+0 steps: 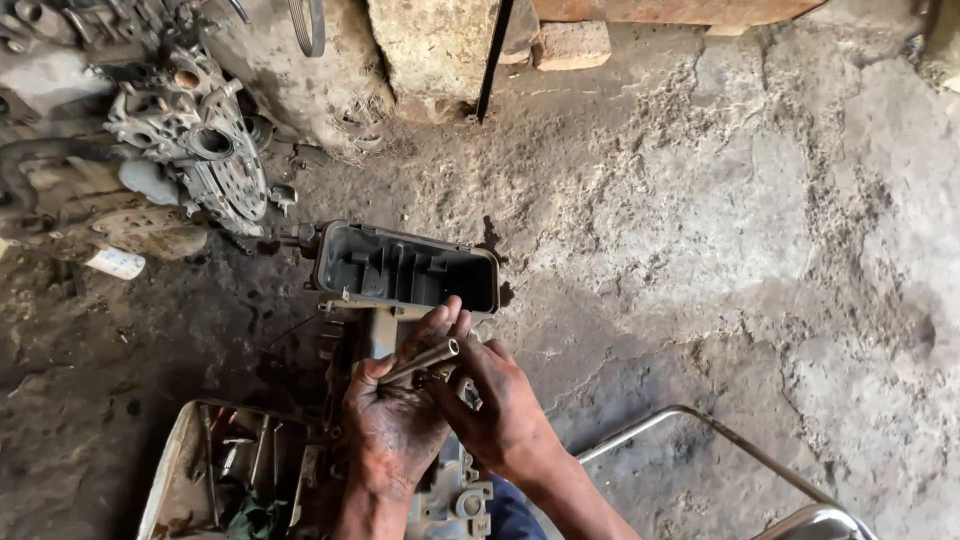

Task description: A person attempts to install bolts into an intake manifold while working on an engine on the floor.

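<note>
**greasemonkey_12:** Head view, the only one there is: the left hand lies palm up, oily, fingers curled loosely round a short grey metal tube that rests across the palm with its open end pointing up and right. The right hand comes in from the right, its fingers pinched at the tube's lower part, just under that open end. So both hands are closed on the tube, neither wide open.

**dusty_bench:** Where is the tube relative to the rest?

**greasemonkey_12:** Held up over a grimy grey cast-metal housing lying on the dirt floor, just in front of a dark rectangular open-topped metal casing. My guess is it's the fitting or checking stage, with the tube being turned or aligned in the fingers. Whatever comes next needs a steady pinch, since everything is slick with oil.

**dusty_bench:** Any packages or labels?

**greasemonkey_12:** Hardly any. A small white cylinder-shaped container lies on its side at the left by a heap of grey engine parts; any print is too small to make out. A shallow rusty metal tray of tools sits lower left and a bent chrome tube frame lower right. No signs.
</note>
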